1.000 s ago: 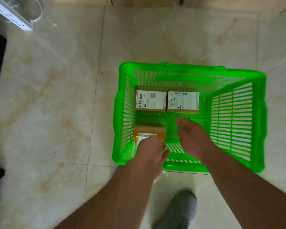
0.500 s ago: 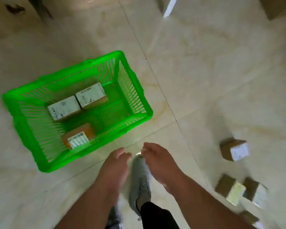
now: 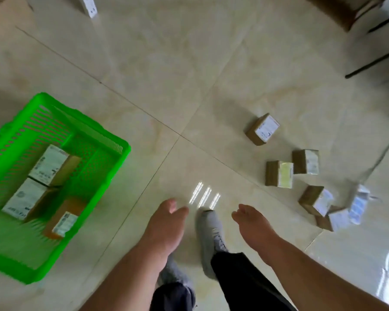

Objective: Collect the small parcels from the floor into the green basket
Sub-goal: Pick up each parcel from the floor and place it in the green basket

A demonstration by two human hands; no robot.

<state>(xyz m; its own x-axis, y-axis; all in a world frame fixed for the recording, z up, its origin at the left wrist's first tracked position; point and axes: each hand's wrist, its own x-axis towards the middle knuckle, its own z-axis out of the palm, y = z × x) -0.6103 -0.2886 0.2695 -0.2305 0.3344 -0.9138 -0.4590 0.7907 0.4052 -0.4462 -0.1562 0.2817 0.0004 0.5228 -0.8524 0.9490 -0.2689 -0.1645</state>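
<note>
Grey shoe [image 3: 210,234] on tiled floor [image 3: 166,63]; white power strip [image 3: 89,5] beyond.

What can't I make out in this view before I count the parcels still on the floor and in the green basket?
- Head view, the cluster at right: motion blur and overlap merge the parcels, so the exact count is unclear.
- Parcel labels: too small and blurred to read.
- Green basket: cut off by the left edge, so its far end is hidden.
- Both hands, left and right, hold nothing.
</note>
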